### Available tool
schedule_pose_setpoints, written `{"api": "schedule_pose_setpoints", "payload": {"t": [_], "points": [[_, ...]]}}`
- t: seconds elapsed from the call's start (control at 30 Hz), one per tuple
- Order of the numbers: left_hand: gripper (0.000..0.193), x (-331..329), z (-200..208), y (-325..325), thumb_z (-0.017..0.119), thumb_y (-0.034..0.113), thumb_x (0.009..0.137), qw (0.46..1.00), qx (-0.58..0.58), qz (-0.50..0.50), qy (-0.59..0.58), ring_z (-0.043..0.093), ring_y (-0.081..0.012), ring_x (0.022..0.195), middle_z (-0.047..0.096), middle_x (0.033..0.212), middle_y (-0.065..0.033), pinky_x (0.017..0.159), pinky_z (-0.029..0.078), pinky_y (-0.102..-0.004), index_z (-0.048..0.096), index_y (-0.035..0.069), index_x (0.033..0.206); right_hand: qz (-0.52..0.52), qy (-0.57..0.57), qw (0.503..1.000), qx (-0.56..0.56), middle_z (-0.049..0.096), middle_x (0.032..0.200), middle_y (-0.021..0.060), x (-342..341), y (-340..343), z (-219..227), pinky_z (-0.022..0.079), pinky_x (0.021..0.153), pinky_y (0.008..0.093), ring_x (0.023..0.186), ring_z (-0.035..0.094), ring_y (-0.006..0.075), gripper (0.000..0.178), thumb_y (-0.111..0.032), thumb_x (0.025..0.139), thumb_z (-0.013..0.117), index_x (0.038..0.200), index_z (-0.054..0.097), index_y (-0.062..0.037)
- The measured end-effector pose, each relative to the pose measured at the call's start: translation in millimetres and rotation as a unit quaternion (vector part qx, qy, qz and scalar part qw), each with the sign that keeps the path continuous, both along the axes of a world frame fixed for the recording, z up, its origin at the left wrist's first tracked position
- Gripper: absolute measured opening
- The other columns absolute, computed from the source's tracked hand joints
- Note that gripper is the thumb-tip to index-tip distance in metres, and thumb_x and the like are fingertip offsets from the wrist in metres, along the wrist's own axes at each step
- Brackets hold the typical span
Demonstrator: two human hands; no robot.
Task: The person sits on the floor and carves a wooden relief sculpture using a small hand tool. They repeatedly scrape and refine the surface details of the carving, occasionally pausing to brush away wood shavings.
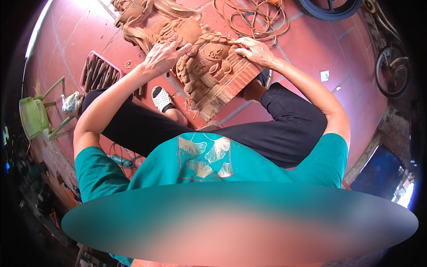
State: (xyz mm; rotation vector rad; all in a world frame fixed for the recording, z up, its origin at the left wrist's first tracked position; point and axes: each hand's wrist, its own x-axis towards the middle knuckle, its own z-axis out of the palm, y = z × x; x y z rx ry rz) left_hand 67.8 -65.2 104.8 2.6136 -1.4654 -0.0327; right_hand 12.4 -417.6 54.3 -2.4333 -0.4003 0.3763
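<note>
A large reddish-brown carved wooden sculpture [200, 66] lies on the red tiled floor between my legs. It shows scales, curls and a square base. My left hand [163, 55] rests on its upper left side with the fingers spread over the carving. My right hand [254, 51] lies flat on the right edge near the base. Neither hand holds a tool. Wood chips lie scattered around the base.
A pink tray [86, 71] with several chisels stands to the left. A green plastic chair [33, 116] is further left. A coiled cord [253, 18] lies behind the sculpture. A tyre [329, 10] and a bicycle wheel [391, 71] stand at the right.
</note>
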Motion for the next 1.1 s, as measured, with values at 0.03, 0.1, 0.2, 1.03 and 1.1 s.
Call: {"api": "schedule_pose_setpoints", "payload": {"t": [0.03,0.1,0.2,1.03,1.1], "points": [[0.038,1,3,-1,0.058,0.017,0.091,0.999,0.016,-0.021,-0.037,0.064,-0.0295,0.063,0.062,0.075,-0.0121,0.053,0.051,-0.0404,0.058,0.017,0.129,0.004,0.002,1.000,-0.004,0.058,0.128,0.0119,1,-1,2,0.045,0.097,0.0388,0.117,0.056,0.0296,0.041,-0.036,0.092,0.059,0.126,0.058,-0.0122],[0.042,8,-5,5,0.057,0.018,0.091,0.999,-0.014,-0.031,0.019,0.063,-0.0291,0.062,0.062,0.079,-0.0119,0.051,0.050,-0.0400,0.055,0.017,0.133,0.000,0.005,1.000,-0.007,0.058,0.128,0.0117,1,2,4,0.045,0.097,0.0386,0.117,0.056,0.0296,0.041,-0.036,0.092,0.059,0.126,0.058,-0.0125],[0.033,7,8,-4,0.050,0.016,0.091,0.996,0.008,0.001,0.087,0.064,-0.0332,0.065,0.064,0.077,-0.0164,0.054,0.050,-0.0418,0.063,0.016,0.121,0.004,-0.024,0.999,-0.021,0.059,0.127,0.0094,-2,-2,0,0.047,0.094,0.0390,0.115,0.057,0.0285,0.045,-0.043,0.093,0.054,0.127,0.058,-0.0134],[0.031,-2,31,-20,0.063,0.019,0.088,0.957,-0.018,0.070,0.283,0.068,-0.0267,0.076,0.071,0.088,-0.0146,0.072,0.053,-0.0350,0.067,0.010,0.117,0.016,-0.032,0.999,0.008,0.061,0.122,0.0117,-1,-1,2,0.048,0.092,0.0404,0.111,0.059,0.0296,0.044,-0.042,0.092,0.055,0.123,0.060,-0.0111],[0.031,6,41,-18,0.063,0.020,0.087,0.963,-0.018,0.090,0.252,0.068,-0.0280,0.073,0.070,0.083,-0.0140,0.070,0.053,-0.0345,0.067,0.011,0.117,0.015,-0.026,0.999,0.020,0.061,0.121,0.0116,-1,-1,5,0.048,0.092,0.0404,0.111,0.059,0.0297,0.043,-0.041,0.092,0.055,0.123,0.060,-0.0108]]}}
